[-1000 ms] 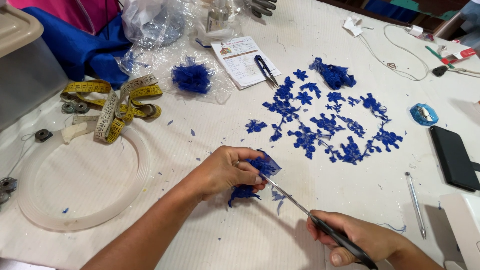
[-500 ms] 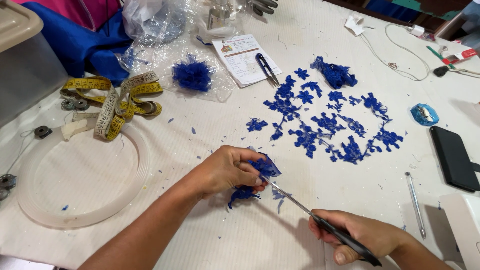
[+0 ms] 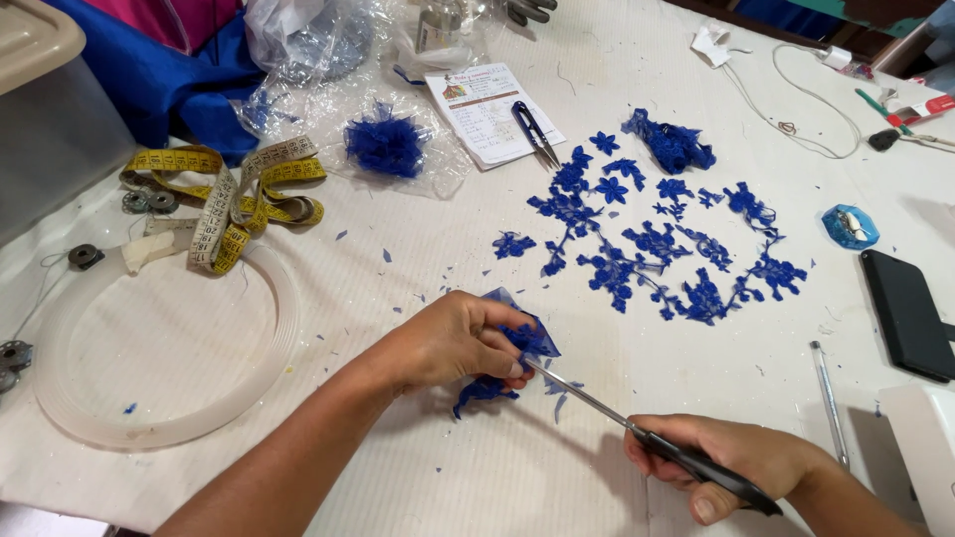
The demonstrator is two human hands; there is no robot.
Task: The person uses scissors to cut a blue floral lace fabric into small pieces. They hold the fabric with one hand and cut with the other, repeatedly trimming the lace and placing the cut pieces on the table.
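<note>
Blue lace (image 3: 517, 343) pinched in the left hand (image 3: 448, 338) is best trimmed slowly with scissors (image 3: 637, 433) gripped by the right hand (image 3: 741, 462).

On the desk (image 3: 398, 477), the lace piece (image 3: 517, 348) sits at the front between the hands, the scissors (image 3: 637, 433) just to its right. Behind it lie the cut lace flowers (image 3: 647, 239). The hoop (image 3: 159, 348) lies left, the tape measure (image 3: 234, 194) behind it; the phone (image 3: 907, 313) lies far right.

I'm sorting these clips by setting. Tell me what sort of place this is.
Likely a sewing or dressmaking worktable: a tape measure, blue lace pieces, and scissors in the right hand.
</note>
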